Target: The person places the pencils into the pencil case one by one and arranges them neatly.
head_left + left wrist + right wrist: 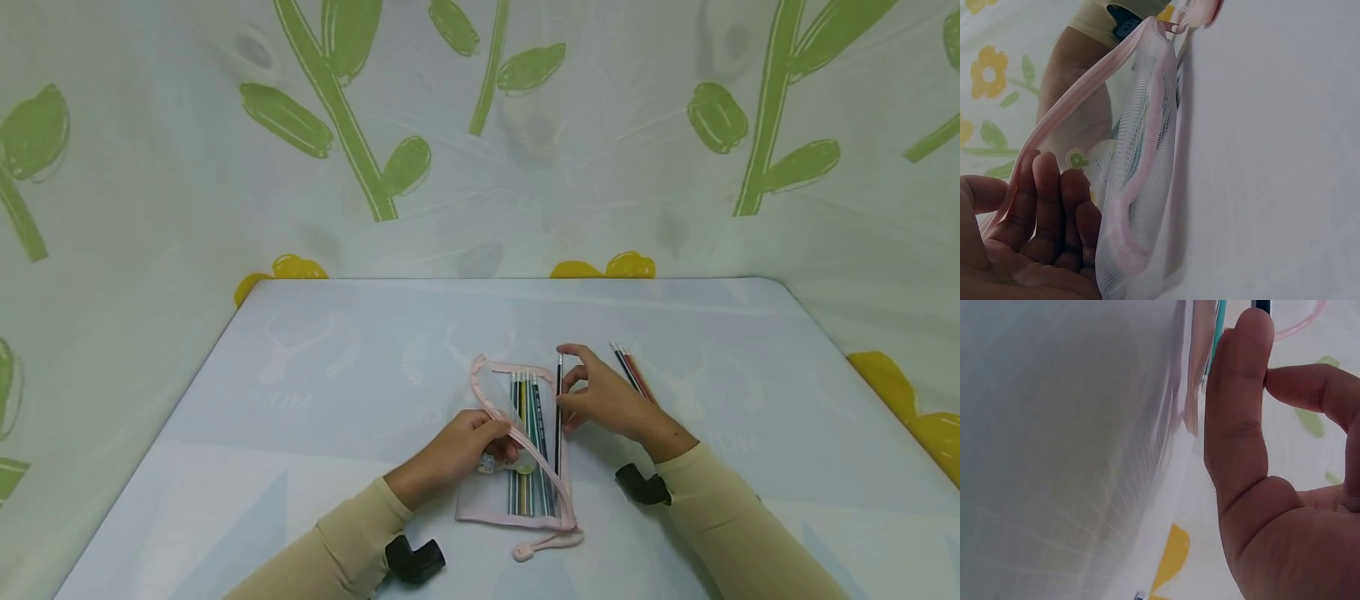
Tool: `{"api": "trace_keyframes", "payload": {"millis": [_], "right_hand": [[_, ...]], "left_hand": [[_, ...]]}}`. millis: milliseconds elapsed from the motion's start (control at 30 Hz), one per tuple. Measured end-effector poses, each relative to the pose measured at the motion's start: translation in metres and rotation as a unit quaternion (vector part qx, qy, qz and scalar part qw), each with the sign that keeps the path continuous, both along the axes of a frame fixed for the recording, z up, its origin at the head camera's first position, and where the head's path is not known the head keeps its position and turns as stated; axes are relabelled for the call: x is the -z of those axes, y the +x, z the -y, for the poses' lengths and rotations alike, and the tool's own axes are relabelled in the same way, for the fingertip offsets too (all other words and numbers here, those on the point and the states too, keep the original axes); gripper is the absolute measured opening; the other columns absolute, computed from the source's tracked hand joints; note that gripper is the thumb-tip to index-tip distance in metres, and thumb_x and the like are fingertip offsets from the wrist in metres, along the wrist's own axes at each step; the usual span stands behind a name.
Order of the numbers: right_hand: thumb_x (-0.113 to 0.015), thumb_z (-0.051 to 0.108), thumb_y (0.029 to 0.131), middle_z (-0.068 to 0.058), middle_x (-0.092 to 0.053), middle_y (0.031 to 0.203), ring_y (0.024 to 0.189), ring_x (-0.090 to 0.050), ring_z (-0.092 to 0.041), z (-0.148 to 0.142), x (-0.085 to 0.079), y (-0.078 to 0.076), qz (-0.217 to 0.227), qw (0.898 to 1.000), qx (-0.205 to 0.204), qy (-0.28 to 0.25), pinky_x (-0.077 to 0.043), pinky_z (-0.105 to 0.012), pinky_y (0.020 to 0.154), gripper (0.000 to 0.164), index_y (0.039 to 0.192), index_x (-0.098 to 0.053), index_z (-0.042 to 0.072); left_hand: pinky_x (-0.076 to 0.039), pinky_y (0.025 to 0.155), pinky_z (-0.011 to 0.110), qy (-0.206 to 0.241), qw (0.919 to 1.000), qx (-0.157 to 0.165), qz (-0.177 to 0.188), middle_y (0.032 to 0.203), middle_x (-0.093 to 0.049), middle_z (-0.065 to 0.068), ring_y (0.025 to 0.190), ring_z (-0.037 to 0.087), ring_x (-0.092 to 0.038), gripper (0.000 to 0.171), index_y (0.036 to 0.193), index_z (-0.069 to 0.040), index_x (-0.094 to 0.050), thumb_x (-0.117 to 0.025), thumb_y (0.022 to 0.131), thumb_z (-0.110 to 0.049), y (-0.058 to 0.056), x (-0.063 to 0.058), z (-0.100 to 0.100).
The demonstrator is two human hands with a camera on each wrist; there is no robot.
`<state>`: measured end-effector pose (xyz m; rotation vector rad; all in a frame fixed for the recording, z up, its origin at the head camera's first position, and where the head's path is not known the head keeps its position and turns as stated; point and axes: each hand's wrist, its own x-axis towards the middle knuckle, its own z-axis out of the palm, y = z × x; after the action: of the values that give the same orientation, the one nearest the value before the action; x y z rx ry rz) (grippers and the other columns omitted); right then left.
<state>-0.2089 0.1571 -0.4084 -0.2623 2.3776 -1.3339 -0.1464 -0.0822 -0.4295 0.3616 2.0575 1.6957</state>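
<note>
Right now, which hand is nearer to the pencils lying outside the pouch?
Right: the right hand is close beside those pencils; the left hand is farther away, holding the pouch.

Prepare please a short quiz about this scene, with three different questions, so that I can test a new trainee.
1. True or false: the left hand grips the pink edge of the pouch.

2. Where do the loose pencils lie on the table, as the head view shows it?
a) to the left of the pouch
b) to the right of the pouch
c) under the left hand

3. Fill the gap: the right hand holds a dark ____.

Key: 1: true; 2: b; 3: pencil.
</note>
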Motion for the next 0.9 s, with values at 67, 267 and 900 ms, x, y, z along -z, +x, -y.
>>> {"api": "trace_keyframes", "payload": {"millis": [67,267,900], "right_hand": [[-0.067,0.009,0.09,-0.018,-0.057,0.114,0.067,-0.07,-0.023,-0.0001,0.0009,-0.0001,0.002,1.0,-0.006,0.003,-0.056,-0.036,0.077,0.082,0.156,-0.019,0.013],[-0.068,0.009,0.091,-0.018,-0.057,0.113,0.065,-0.068,-0.022,0.0002,0.0016,0.0008,0.008,1.0,-0.013,0.003,-0.058,-0.035,0.066,0.079,0.155,-0.021,0.012],[-0.07,0.009,0.091,-0.017,-0.06,0.111,0.068,-0.072,-0.022,0.0045,0.0024,0.0013,0.046,0.998,-0.026,-0.014,-0.058,-0.033,0.073,0.082,0.156,-0.02,0.011]], "left_hand": [[-0.049,0.079,0.025,0.003,1.0,-0.004,0.004,0.079,-0.067,-0.002,0.08,0.009,-0.061,0.038,0.092,0.006,-0.069,-0.042,0.104,-0.018,-0.0002,0.0011,-0.0003],[-0.049,0.079,0.026,0.004,0.9999,-0.009,0.008,0.078,-0.066,-0.004,0.079,0.01,-0.06,0.038,0.092,0.005,-0.069,-0.041,0.103,-0.018,0.0001,0.002,-0.0005],[-0.049,0.08,0.027,0.011,0.9999,0.0,0.002,0.08,-0.068,0.0,0.078,0.009,-0.06,0.038,0.094,0.009,-0.069,-0.044,0.103,-0.018,0.0002,-0.0008,0.0004]]}}
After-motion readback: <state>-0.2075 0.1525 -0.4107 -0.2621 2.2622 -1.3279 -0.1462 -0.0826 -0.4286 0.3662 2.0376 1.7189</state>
